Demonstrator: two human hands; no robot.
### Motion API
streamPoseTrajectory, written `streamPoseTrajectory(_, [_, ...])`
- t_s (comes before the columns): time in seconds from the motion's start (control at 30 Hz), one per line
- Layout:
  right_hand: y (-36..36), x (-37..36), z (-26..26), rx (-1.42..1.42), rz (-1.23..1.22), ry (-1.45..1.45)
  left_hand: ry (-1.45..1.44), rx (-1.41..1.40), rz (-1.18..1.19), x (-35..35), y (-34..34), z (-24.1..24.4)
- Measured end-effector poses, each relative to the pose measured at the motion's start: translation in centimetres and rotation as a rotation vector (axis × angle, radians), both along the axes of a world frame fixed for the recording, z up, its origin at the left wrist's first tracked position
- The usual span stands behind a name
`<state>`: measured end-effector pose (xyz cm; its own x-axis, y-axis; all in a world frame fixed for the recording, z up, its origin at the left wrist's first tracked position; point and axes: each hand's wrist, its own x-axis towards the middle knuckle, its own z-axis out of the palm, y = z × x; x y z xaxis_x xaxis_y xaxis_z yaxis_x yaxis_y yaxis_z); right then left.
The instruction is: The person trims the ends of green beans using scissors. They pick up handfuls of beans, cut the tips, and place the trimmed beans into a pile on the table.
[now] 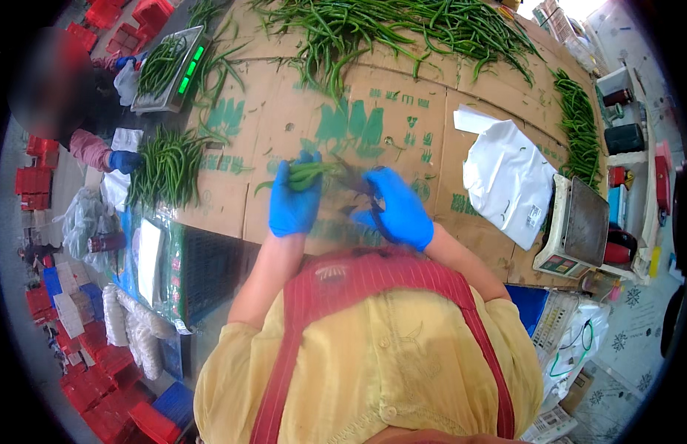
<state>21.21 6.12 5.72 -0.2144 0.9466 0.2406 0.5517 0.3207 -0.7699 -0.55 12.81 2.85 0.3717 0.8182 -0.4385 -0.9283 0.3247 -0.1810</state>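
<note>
My left hand point(294, 210), in a blue glove, holds a small bunch of long green chili peppers point(307, 173) above the cardboard-covered table point(266, 194). Their stem ends point right, towards my right hand point(405, 208), gloved in blue too. Dark loops of a tool point(381, 223) show against that palm, in its grip; they look like scissor handles. Blur hides the blades and the stem tips between the hands. Beyond my hands spreads a large loose pile of green chili peppers point(354, 28).
At left, a co-worker's gloved hand point(125, 161) touches a pepper heap point(165, 166), near a lit digital scale point(174, 75) bearing peppers. To the right lie a white plastic bag point(507, 172), a second scale point(585, 222) and a pepper row point(579, 130). A crate point(210, 272) stands front left.
</note>
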Motion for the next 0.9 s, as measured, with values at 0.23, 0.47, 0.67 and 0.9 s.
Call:
streamPoseTrajectory(0.23, [0.0, -0.5, 0.0, -0.103, -0.045, 0.019, -0.01, 0.132, -0.085, 0.0, -1.1, -2.3])
streamPoseTrajectory(0.47, [-1.0, 1.3, -1.6, -0.209, -0.057, 0.039, 0.343, -0.108, 0.021, 0.9, -0.9, -0.9])
streamPoseTrajectory(0.67, [-2.0, 1.8, -1.0, -0.214, -0.053, -0.02, 0.433, -0.094, 0.134, 0.5, -0.1, -1.2])
streamPoseTrajectory(0.9, [-1.4, 0.6, -1.0, -0.16, 0.015, -0.089, 0.559, 0.137, 0.145, 1.3, -1.3, -1.6])
